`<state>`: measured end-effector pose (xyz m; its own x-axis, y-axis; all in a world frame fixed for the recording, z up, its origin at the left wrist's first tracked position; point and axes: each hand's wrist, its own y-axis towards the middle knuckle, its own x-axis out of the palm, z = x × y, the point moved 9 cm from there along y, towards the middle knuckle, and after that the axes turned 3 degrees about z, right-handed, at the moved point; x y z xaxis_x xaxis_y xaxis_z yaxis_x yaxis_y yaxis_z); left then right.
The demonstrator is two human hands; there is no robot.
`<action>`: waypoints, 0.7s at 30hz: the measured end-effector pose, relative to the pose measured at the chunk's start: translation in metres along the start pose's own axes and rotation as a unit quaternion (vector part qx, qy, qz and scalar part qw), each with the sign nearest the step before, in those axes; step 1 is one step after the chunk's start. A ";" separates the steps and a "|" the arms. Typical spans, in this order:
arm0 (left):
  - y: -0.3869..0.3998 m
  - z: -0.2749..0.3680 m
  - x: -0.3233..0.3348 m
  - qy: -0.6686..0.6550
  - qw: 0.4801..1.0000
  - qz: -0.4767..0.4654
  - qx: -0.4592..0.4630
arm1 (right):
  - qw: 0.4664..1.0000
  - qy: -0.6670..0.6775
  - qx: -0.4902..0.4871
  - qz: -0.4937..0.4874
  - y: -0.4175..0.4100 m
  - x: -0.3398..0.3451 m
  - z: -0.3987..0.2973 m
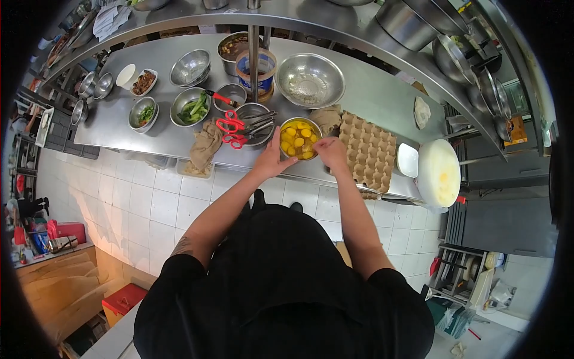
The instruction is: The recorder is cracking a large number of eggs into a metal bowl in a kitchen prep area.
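Note:
A round metal bowl (293,120) full of cracked raw eggs stands near the front edge of the steel counter (148,130). Many whole yolks (299,142) float in it. My left hand (271,160) cups the bowl's left side, fingers along the wall and thumb at the front rim. At the right rim is my right hand (332,153), its fingertips pinched together over the eggs. Whether those fingers hold anything small, I cannot tell. Directly right of that hand lies a cardboard egg tray (368,150), its visible cups holding no eggs.
Left of the eggs, a metal pot (254,142) holds red-handled scissors (231,121) and tongs (260,127). A brown cloth (206,144) hangs over the counter edge. Behind are a large metal basin (310,80) and a plastic tub (256,67). A round white board (439,172) stands far right.

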<state>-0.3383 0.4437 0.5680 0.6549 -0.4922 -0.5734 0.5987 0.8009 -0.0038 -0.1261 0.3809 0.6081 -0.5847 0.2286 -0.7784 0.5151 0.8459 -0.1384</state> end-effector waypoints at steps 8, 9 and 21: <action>0.006 -0.004 0.002 0.001 1.000 -0.017 -0.017 | 0.997 -0.036 -0.075 -0.002 0.002 0.014 -0.003; 0.004 -0.005 0.003 0.001 1.000 -0.020 -0.012 | 0.987 -0.112 -0.113 0.006 -0.002 0.022 -0.008; 0.006 -0.003 0.001 -0.035 0.999 -0.039 -0.016 | 0.986 -0.097 -0.138 -0.004 0.000 0.020 -0.017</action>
<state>-0.3352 0.4493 0.5646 0.6380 -0.5747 -0.5126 0.6349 0.7692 -0.0723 -0.1482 0.3938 0.6029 -0.4435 0.1475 -0.8841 0.3046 0.9525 0.0061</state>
